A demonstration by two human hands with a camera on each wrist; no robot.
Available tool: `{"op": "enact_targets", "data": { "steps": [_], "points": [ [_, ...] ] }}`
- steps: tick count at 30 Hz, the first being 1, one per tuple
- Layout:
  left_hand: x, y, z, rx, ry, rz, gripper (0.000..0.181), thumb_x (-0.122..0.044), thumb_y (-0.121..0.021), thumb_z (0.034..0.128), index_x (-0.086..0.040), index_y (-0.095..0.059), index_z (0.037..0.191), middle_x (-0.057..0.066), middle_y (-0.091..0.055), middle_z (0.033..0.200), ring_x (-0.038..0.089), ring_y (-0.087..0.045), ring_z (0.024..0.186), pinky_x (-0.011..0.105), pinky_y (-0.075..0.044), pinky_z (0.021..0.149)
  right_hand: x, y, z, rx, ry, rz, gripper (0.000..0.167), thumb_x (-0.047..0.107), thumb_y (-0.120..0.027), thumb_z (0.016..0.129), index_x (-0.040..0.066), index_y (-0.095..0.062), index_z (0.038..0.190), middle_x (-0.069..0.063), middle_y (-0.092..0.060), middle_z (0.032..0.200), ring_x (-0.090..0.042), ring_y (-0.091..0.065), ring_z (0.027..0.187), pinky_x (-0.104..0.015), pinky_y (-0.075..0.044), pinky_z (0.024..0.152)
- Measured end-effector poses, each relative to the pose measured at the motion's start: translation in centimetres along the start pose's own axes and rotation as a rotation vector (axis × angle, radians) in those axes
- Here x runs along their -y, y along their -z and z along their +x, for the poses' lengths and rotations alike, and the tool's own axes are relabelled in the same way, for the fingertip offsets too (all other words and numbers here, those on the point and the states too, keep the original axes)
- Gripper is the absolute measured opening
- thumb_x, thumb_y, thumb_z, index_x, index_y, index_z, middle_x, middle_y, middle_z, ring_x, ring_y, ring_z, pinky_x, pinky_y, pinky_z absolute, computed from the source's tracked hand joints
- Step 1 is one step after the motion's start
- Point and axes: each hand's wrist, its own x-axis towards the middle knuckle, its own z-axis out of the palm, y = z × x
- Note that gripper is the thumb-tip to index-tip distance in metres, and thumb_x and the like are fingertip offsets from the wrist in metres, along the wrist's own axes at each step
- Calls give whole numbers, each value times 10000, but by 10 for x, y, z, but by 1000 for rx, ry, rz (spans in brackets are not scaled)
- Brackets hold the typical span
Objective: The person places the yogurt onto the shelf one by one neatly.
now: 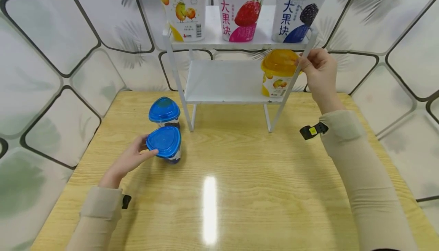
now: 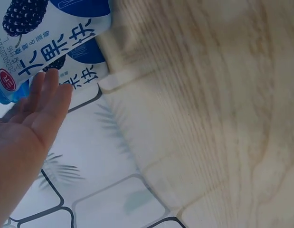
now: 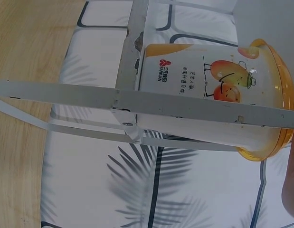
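On the right of the lower board of a white two-tier rack [image 1: 223,79] stands a yogurt cup with a yellow lid [image 1: 278,65]. My right hand [image 1: 322,73] pinches this cup's lid edge beside the rack's right leg; some fingertips are hidden. In the right wrist view the cup [image 3: 203,80] sits behind the rack's bars. My left hand [image 1: 132,157] is at the nearer blue-lidded yogurt cup [image 1: 164,144], its thumb at the lid's edge. Its fingers [image 2: 52,107] look extended in the left wrist view, under the blackberry-printed side. Another blue-lidded cup [image 1: 164,110] stands just behind.
Along the rack's top board stand a yellow-lidded cup [image 1: 185,10], a pink-lidded cup [image 1: 241,10] and a blue-lidded cup [image 1: 302,12]. The rack stands at the back of a wooden table [image 1: 253,190], against a patterned backdrop [image 1: 41,71].
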Motion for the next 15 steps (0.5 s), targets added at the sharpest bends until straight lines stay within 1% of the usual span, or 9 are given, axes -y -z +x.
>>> {"op": "enact_targets", "data": {
  "steps": [4, 6, 8, 9, 13, 15],
  "points": [
    [5, -5, 0, 54, 28, 36, 822, -349, -575, 853, 39, -82, 1383, 283, -226, 1351, 442, -276, 1193, 553, -314, 902, 0, -1, 0, -2, 2, 3, 76, -63, -577, 809, -17, -603, 754, -66, -603, 685, -160, -568, 637, -206, -467, 622],
    [7, -8, 0, 88, 21, 52, 852, -348, -593, 840, 20, -60, 1394, 267, -189, 1382, 441, -246, 1212, 565, -283, 917, 1, -1, 0, -2, 3, 1, 74, -59, -579, 809, -14, -602, 754, -65, -600, 690, -159, -565, 638, -209, -464, 625],
    [9, -14, 2, 106, -16, 56, 874, -322, -616, 829, -3, -39, 1403, 245, -146, 1410, 430, -198, 1242, 577, -232, 941, 1, -2, 0, -2, 0, 4, 74, -58, -578, 810, -11, -602, 758, -66, -598, 697, -157, -566, 642, -207, -463, 626],
    [9, -17, 3, 108, -50, 49, 891, -291, -632, 821, -11, -20, 1405, 243, -117, 1419, 427, -165, 1256, 583, -202, 952, 1, -1, 0, -3, -1, 4, 74, -60, -577, 811, -11, -603, 761, -66, -597, 697, -158, -566, 643, -208, -461, 628],
    [8, -30, 5, 84, -145, 39, 949, -197, -673, 793, -14, 35, 1398, 238, -39, 1431, 403, -59, 1287, 582, -99, 982, 2, -1, -1, -9, -1, -10, 65, -52, -586, 807, -11, -607, 760, -63, -599, 690, -159, -564, 640, -212, -456, 623],
    [7, -35, 6, 67, -177, 34, 966, -164, -682, 783, -4, 50, 1392, 251, -28, 1425, 409, -44, 1286, 583, -82, 983, 1, -1, -1, -10, 3, -16, 63, -49, -591, 805, -13, -607, 756, -61, -601, 682, -161, -561, 634, -213, -455, 618]
  ]
}}
